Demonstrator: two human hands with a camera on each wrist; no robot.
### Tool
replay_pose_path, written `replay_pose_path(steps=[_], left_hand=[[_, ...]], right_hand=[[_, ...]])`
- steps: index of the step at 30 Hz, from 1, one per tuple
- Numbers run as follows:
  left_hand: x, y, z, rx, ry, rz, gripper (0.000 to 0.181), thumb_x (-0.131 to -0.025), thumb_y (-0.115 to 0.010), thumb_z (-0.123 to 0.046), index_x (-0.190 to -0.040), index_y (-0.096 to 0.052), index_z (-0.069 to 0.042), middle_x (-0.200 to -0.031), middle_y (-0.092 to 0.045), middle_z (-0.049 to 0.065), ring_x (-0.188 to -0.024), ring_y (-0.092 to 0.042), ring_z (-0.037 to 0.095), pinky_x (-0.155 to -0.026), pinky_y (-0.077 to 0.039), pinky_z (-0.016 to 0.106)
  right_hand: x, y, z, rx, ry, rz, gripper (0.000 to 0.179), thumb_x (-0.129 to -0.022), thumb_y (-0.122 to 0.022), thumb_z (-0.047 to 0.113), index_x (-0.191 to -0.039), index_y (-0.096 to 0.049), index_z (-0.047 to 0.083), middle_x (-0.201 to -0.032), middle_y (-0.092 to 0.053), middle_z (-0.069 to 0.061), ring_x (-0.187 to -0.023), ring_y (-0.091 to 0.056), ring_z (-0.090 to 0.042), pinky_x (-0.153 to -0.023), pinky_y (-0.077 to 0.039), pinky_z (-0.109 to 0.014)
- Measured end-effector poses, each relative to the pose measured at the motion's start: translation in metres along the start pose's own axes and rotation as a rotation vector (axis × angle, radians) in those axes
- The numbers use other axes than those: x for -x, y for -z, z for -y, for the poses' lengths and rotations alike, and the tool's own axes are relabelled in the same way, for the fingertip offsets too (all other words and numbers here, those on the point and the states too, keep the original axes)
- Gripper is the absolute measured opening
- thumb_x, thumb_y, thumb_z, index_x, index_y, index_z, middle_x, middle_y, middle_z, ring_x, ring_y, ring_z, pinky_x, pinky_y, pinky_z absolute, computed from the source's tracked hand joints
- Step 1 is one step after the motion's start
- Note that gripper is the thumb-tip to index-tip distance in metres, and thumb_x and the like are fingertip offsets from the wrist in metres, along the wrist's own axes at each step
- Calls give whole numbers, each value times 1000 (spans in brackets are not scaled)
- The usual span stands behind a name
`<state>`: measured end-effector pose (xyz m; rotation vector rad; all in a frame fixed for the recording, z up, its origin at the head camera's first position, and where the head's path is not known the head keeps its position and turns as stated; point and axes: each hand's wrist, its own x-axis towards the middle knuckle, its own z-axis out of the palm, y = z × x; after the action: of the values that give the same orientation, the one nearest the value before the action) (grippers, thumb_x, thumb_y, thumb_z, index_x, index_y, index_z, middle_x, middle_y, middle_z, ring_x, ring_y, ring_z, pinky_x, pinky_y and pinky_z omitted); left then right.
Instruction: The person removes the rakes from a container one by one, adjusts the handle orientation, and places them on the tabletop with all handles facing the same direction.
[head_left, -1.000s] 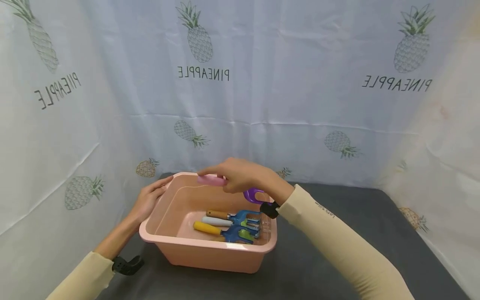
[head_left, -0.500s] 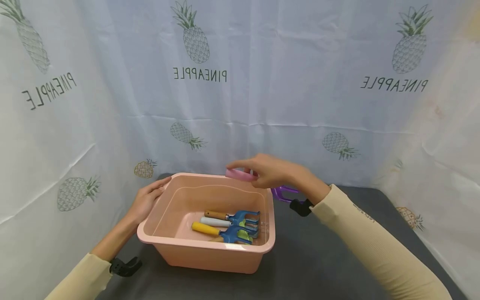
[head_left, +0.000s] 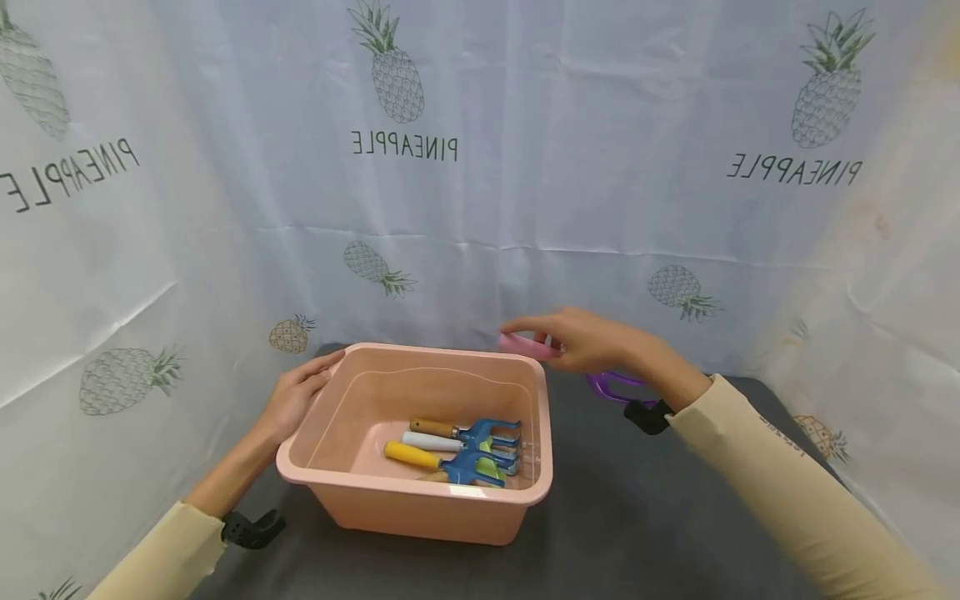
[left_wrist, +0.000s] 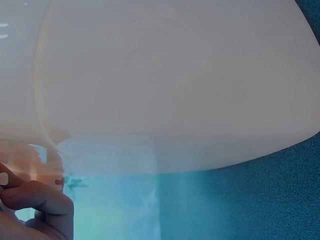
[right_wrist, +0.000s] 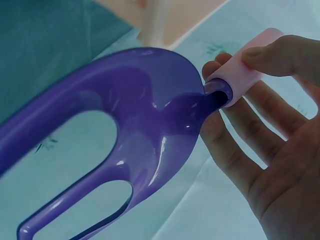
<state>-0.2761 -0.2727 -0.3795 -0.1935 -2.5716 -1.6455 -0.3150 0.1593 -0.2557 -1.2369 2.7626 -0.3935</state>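
Note:
My right hand (head_left: 596,340) holds a garden hand fork by its pink handle (head_left: 528,346), behind and right of the basin's far right corner. In the right wrist view the fork's purple pronged head (right_wrist: 145,100) shows plainly, with the thumb and fingers around the handle. My left hand (head_left: 296,402) grips the left rim of the pink plastic basin (head_left: 412,508); bent fingers (left_wrist: 40,197) appear by its wall in the left wrist view. Inside the basin lie several hand tools with blue forked heads (head_left: 468,468), having brown (head_left: 432,428), white (head_left: 431,442) and yellow (head_left: 411,454) handles.
The basin stands on a dark grey tabletop (head_left: 622,508). White curtains (head_left: 480,192) printed with pineapples hang behind and at both sides, close to the table's far edge. A green piece (head_left: 491,468) shows among the tools in the basin.
My right hand has carried the purple hand fork rightward, from over the basin to beyond its far right corner. My left hand stays on the rim, and the tools in the basin lie unmoved.

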Motion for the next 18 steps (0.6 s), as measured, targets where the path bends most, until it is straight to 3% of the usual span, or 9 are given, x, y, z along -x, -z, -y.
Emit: replay_pose_path(steps=[9, 18], left_hand=[[1, 0, -3, -16, -17, -6, 48, -114, -37, -25, -159, -42, -10, -162, -42, 20, -143, -46, 39, -88, -48, 7], [0, 1, -1, -18, -4, 3, 49, -114, -37, -28, -160, -41, -11, -163, -41, 19, -145, -45, 37, -88, -47, 6]], right_hand=[[22, 1, -26, 17, -17, -19, 70, -87, -65, -3, -150, -55, 26, -114, -75, -5, -92, -71, -24, -68, -59, -31], [39, -5, -52, 22, -53, 6, 60, -90, -64, -4, -143, -57, 23, -121, -74, -13, -94, -74, -27, -77, -63, -41]])
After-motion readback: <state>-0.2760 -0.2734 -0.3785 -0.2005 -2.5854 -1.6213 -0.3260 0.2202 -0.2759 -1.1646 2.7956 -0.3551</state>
